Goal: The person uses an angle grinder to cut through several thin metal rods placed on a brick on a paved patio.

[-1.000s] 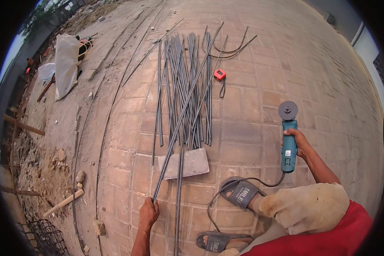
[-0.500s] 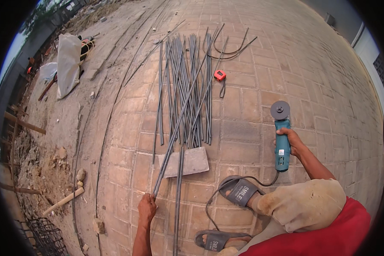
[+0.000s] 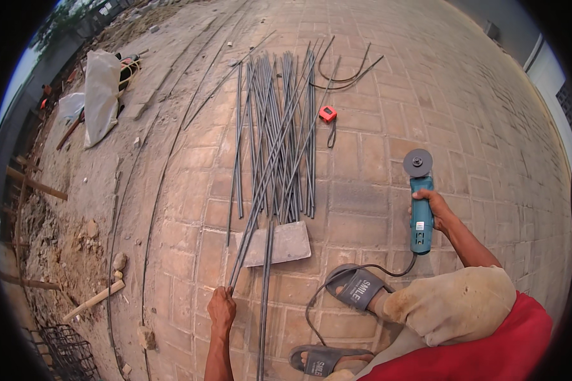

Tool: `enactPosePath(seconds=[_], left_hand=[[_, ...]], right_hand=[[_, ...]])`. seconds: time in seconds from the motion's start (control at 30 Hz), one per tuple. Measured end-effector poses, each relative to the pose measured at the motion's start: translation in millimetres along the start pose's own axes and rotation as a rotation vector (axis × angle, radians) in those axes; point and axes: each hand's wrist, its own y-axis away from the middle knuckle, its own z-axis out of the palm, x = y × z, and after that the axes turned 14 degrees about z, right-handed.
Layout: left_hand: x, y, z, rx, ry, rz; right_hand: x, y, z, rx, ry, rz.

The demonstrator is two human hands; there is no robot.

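My left hand [image 3: 222, 308] is closed round the near ends of a couple of long thin steel rods [image 3: 245, 240], which slant away over a loose bundle of similar rods [image 3: 279, 136]. These held rods cross a grey concrete block [image 3: 290, 244]. Two more rods [image 3: 264, 305] lie over the block and run toward me. In my right hand [image 3: 435, 209] is a teal angle grinder [image 3: 420, 242], gripped by its body. Its grey disc [image 3: 417, 163] points away from me, apart from the rods, and I cannot tell whether it spins.
A red tape measure [image 3: 328, 113] lies right of the bundle, near bent rods [image 3: 349, 82]. The grinder's cord [image 3: 311, 298] loops past my sandalled feet [image 3: 357, 287]. Leftward are a wooden stick [image 3: 95, 301], rubble, a white sack [image 3: 102, 95] and a wire-mesh cage [image 3: 63, 349].
The far ends of the rods in my left hand have shifted left across the bundle. My left hand has barely moved; the grinder stays almost where it was.
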Motion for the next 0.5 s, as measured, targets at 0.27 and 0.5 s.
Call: enactPosePath(seconds=[0.27,0.5], left_hand=[[-13.0,7.2,0.5,-0.005,0.002,0.103],[-16.0,12.4,-2.6,-0.037,0.050,0.163]], right_hand=[[4.8,11.3,0.9,0.064,-0.004,0.016],[6.8,16.2,-2.1,0.094,-0.031,0.008]])
